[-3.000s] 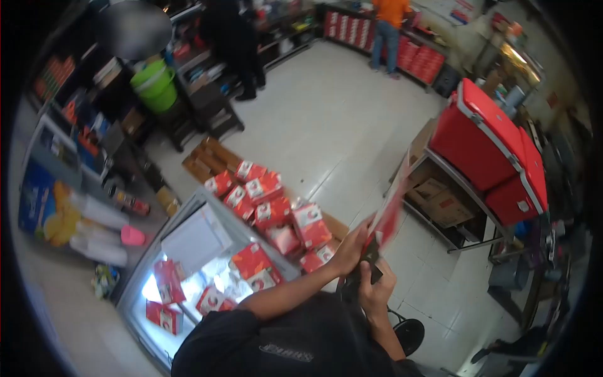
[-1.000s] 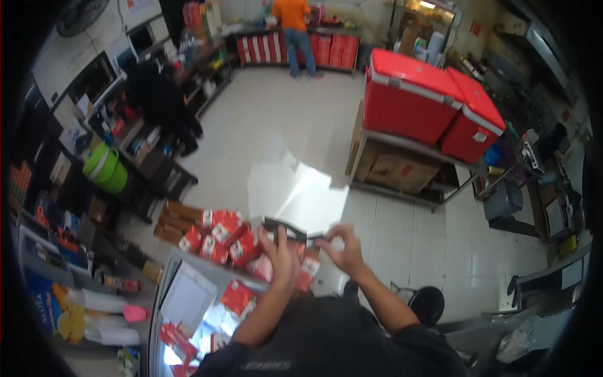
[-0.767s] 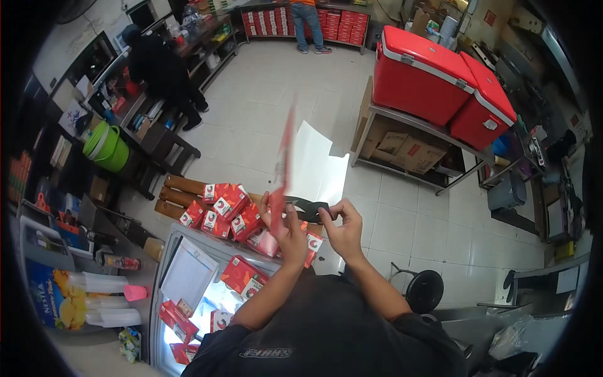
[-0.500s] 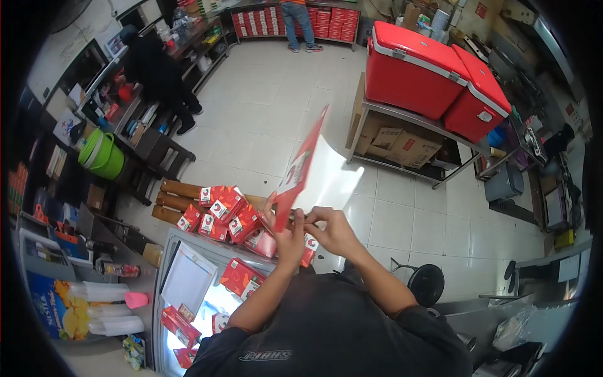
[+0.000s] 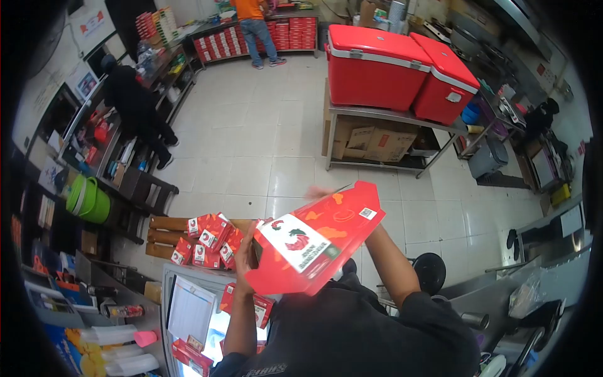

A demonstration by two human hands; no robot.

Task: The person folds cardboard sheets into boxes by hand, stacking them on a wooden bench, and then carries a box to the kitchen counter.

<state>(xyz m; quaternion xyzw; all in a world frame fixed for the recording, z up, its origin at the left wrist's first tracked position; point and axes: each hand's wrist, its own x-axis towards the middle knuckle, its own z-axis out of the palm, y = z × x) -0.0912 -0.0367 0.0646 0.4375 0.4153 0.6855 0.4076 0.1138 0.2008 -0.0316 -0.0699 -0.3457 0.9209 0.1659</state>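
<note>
A red food carton [image 5: 344,220], partly folded, with a white printed panel and a small square code, is tilted in front of my chest. At its left end my left hand [image 5: 245,261] grips the edge, fingers partly behind the card. Behind the carton's far edge, my right hand [image 5: 321,191] shows only as blurred fingertips; the rest is hidden. Small red printed boxes [image 5: 213,234] lie piled to the left of my left hand. More red boxes [image 5: 191,358] rest on a glass-topped chest [image 5: 167,295] near my left arm, beside a paper sheet [image 5: 190,308].
Red cooler boxes [image 5: 377,66] stand on a metal table [image 5: 389,113] ahead. A black round stool [image 5: 429,270] is at my right. One person in dark clothes [image 5: 135,103] stands at the left counter; another in an orange top [image 5: 251,31] is at the back shelf. A green bucket [image 5: 88,200] sits left.
The carton has turned from nearly edge-on, white inside showing, to its printed face up, and come nearer my chest. My right hand has moved behind it. The view has shifted slightly.
</note>
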